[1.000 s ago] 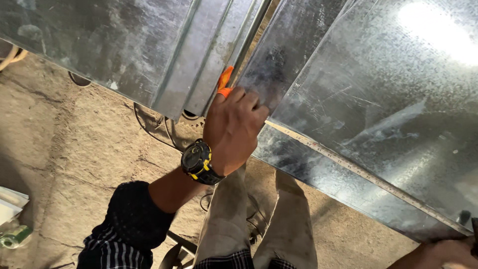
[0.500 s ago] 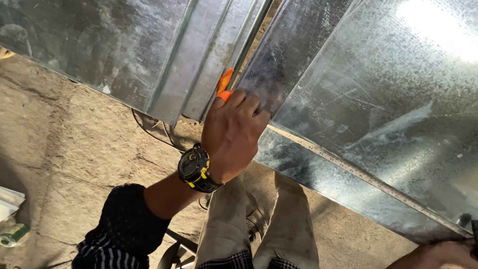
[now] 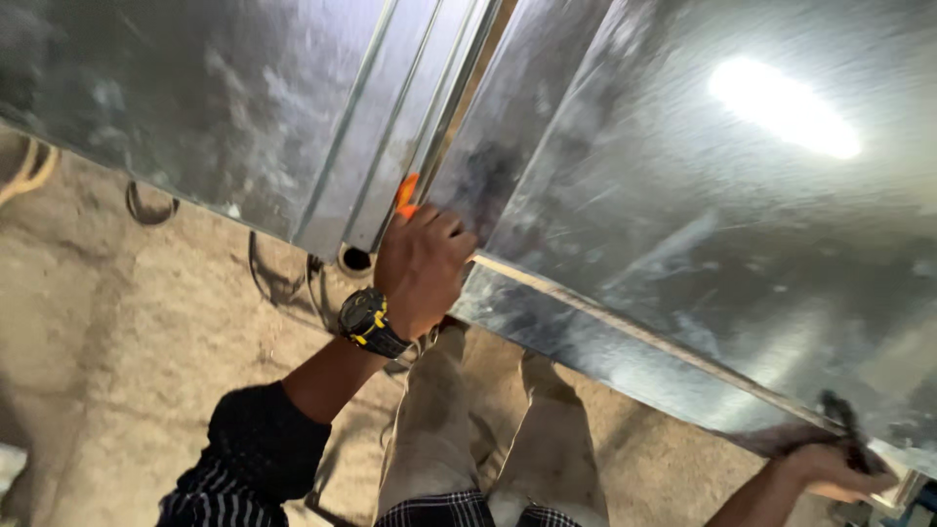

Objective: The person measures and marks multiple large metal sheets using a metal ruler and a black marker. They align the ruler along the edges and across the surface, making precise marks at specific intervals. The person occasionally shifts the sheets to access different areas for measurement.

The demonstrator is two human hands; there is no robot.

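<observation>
Your left hand (image 3: 422, 268) grips an orange tool (image 3: 406, 195) at the seam between galvanised sheets (image 3: 625, 224); the joint looks unfinished, and your right hand (image 3: 830, 468) clutches the sheet's edge

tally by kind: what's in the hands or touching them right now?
Sheet metal panels: 2, left panel, right panel
Orange tools: 1, orange tool in the left hand
Dark tools: 1, dark tool at the right hand
Wristwatches: 1, wristwatch
Total: 5

orange tool (image 3: 407, 194): mostly hidden behind left hand (image 3: 422, 268), kind unclear
right hand (image 3: 830, 468): 5 o'clock corner, grip blurred, partly cut off
</observation>
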